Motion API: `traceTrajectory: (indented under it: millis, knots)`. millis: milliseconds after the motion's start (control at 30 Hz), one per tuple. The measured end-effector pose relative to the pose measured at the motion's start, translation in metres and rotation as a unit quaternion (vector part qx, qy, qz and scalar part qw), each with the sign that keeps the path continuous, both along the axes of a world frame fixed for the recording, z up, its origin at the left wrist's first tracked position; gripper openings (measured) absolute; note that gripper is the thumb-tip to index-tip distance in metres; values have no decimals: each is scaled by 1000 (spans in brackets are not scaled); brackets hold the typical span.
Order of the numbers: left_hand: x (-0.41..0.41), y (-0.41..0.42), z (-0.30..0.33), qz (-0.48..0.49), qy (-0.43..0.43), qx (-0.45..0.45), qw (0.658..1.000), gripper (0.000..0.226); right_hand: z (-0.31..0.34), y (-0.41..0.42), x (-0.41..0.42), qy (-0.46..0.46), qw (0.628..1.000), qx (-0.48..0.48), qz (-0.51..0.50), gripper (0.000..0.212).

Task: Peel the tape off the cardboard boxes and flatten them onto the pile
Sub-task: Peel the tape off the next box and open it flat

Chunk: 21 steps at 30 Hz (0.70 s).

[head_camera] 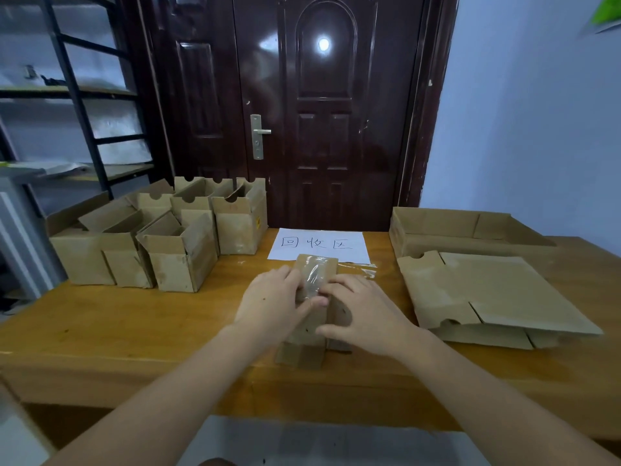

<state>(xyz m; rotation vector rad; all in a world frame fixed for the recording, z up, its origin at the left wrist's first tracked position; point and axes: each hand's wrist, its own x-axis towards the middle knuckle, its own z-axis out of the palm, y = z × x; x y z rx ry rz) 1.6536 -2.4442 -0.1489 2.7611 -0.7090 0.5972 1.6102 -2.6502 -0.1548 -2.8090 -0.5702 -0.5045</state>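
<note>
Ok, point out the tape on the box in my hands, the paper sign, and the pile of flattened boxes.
clear tape [313, 275], head view, on the shiny strip along the box top.
paper sign [356, 245], head view, on its bare white right part.
flattened pile [504, 290], head view, on the top sheet's middle.

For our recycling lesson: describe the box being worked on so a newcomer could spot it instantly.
On the wooden table, just in front of the white paper sign, lies a small cardboard box under both hands. Unlike the open boxes standing at the left, it carries clear tape.
</note>
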Motion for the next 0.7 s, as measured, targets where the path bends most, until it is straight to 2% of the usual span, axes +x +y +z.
traceTrajectory:
  millis: [100,200,300,400,533,700]
  knots:
    - [0,-2,-6,-34,0,4,999,62,3,-6,-1,-6,1000,12,-3,55]
    - [4,-1,-12,-69,-7,34,997,64,7,-19,-2,9,1000,24,-15,50]
    - [2,-5,-13,-100,-3,15,995,55,8,-22,-3,-15,1000,-11,-5,53]
    - [0,-7,-17,-110,13,-8,994,56,5,-19,-4,-20,999,-39,12,60]
    - [0,-9,-24,-109,11,-31,994,58,-5,-16,-4,-20,1000,-15,-3,61]
    - [-2,-6,-28,-125,-1,-57,990,50,-11,-17,-3,-28,1000,1,-3,60]
